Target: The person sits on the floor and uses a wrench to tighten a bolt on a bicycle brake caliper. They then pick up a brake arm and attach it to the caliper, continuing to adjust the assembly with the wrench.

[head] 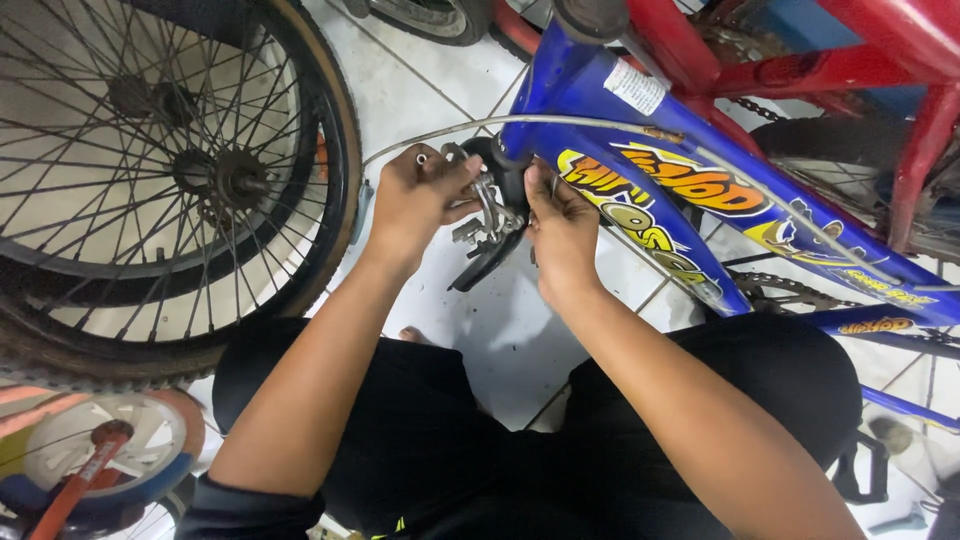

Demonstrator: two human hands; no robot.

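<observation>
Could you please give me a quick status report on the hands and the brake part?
Left hand and right hand both grip the brake caliper at the blue bicycle frame. Brake cable arcs above. Spoked wheel lies left, apart.

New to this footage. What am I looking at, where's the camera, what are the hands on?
There is one picture, from a camera worn on a person's head, looking down at their own bare hands; there is no robot. The person sits over a white tiled floor. The left hand and right hand both grip a silver and black metal bicycle brake caliper at the front of a blue bicycle frame. A grey brake cable arcs above. A black spoked wheel stands left, with a red frame behind.
</observation>
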